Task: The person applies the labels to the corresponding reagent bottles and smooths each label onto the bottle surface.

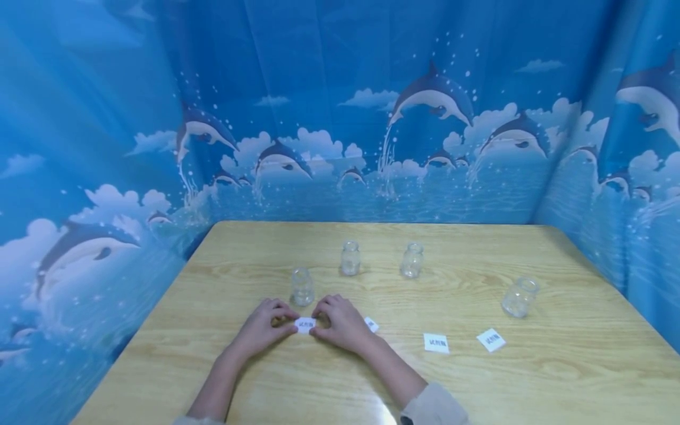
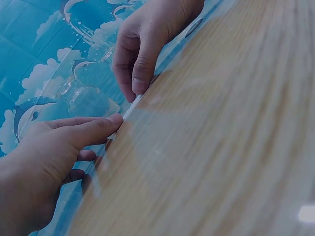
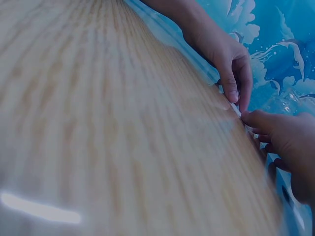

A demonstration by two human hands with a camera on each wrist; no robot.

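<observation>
Between both hands, low over the wooden table (image 1: 255, 378), is a small white paper label (image 1: 305, 324) with dark printed characters. My left hand (image 1: 260, 327) pinches its left edge between thumb and fingertips. The right hand (image 1: 342, 324) pinches the opposite edge. Seen nearly edge-on, the label (image 2: 131, 107) is a thin white strip in the left wrist view, level with the tabletop. Just behind the hands stands a clear glass jar (image 1: 303, 287), without a lid. Another label (image 1: 371, 324) lies beside the right wrist, partly hidden by it.
Farther back stand two clear glass jars, one at centre (image 1: 350, 258) and one right of it (image 1: 411, 260). A further jar (image 1: 520, 297) is at the right. Two printed labels lie in front of it, a nearer one (image 1: 436, 343) and a tilted one (image 1: 491, 340). A blue dolphin curtain (image 1: 319, 118) surrounds the table.
</observation>
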